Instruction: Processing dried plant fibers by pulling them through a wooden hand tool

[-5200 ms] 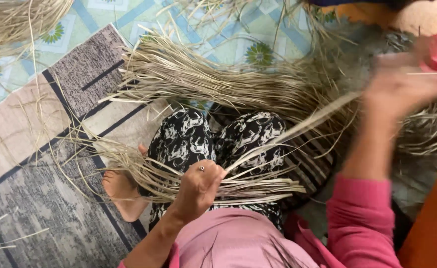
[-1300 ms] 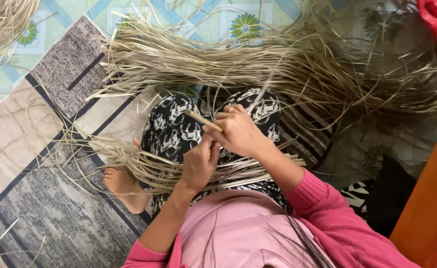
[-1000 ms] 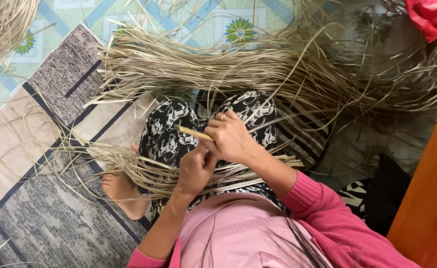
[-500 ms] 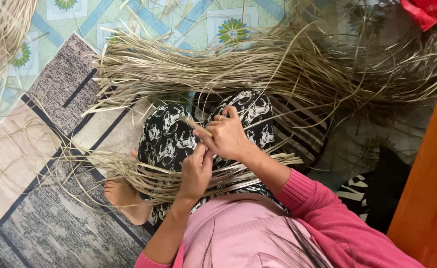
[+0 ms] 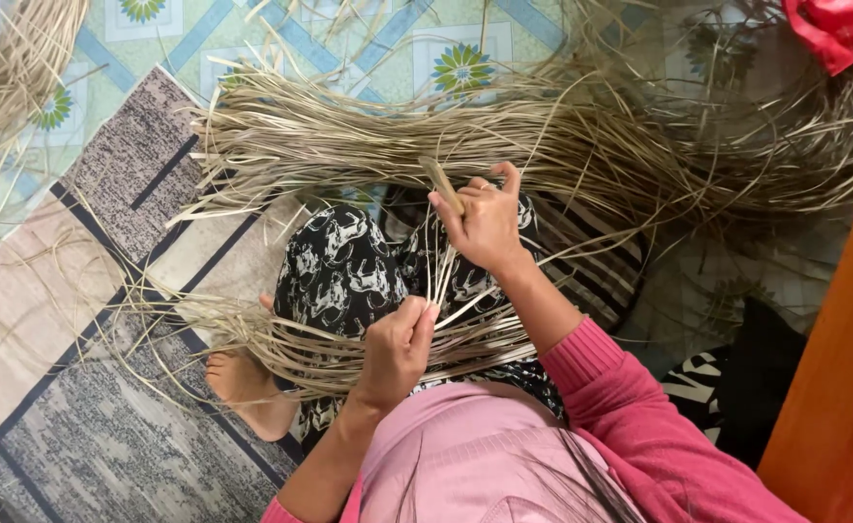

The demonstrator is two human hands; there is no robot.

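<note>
I am sitting on a patterned mat [image 5: 88,387] with grey and tan blocks and dark stripes, and it looks rough and flat. In front of my knees lies a big heap of dried grass strips [image 5: 504,145], long, thin, pale and dry, all running sideways across the floor. A smaller bundle of the same strips [image 5: 281,339] lies across my lap, over my black and white trousers [image 5: 339,271], and fans out to the left by my bare foot [image 5: 247,387]. My right arm, in a soft pink sleeve [image 5: 639,407], reaches up and forward. My right hand [image 5: 489,223] is lifted above my knees, fingers curled around a small tan stick tool [image 5: 443,184], holding it tight between thumb and fingers, and thin strips run down from it. My left hand [image 5: 397,349] is bent low, close to my tummy, and its fingers are pinched shut on the ends of those few strips [image 5: 443,281], just above the lap bundle.
</note>
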